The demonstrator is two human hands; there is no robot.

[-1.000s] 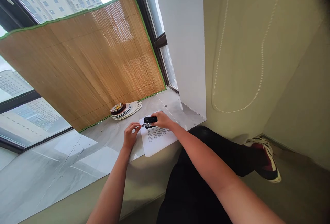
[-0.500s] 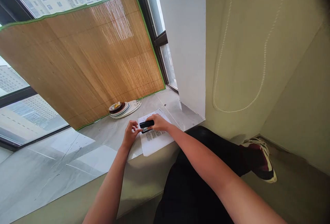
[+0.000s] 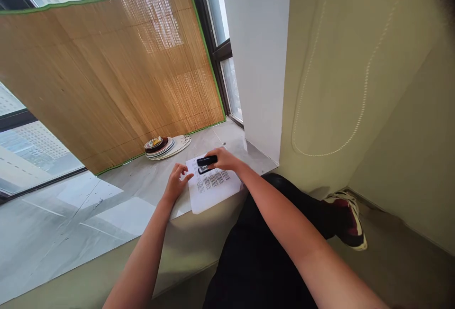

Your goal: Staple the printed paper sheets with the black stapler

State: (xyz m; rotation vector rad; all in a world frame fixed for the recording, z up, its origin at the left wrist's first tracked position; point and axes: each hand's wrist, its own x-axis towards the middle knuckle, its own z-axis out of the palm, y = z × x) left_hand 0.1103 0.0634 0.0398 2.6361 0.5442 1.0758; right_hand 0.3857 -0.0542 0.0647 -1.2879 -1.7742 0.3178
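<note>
My right hand (image 3: 224, 159) grips a black stapler (image 3: 206, 161) by its rear end, with its jaws apart and pointing left. Beneath the stapler lies printed paper (image 3: 209, 197) on the grey marbled window ledge (image 3: 142, 214); its lower edge comes close to the ledge's front. My left hand (image 3: 177, 181) rests at the paper's left edge, thumb and fingers apart, with nothing in it. Whether the paper is one sheet or several I cannot tell.
A stack of plates (image 3: 159, 148) stands farther back on the ledge. Behind it a bamboo blind (image 3: 135, 77) leans across the window. A white wall pillar (image 3: 256, 62) rises at right, near a hanging bead chain (image 3: 364, 91). My leg in black trousers (image 3: 284, 195) is below the ledge.
My right hand has drawn the stapler slightly right, away from my left hand. The left fingers have let go of the stapler's front and spread. The head view has shifted a little.
</note>
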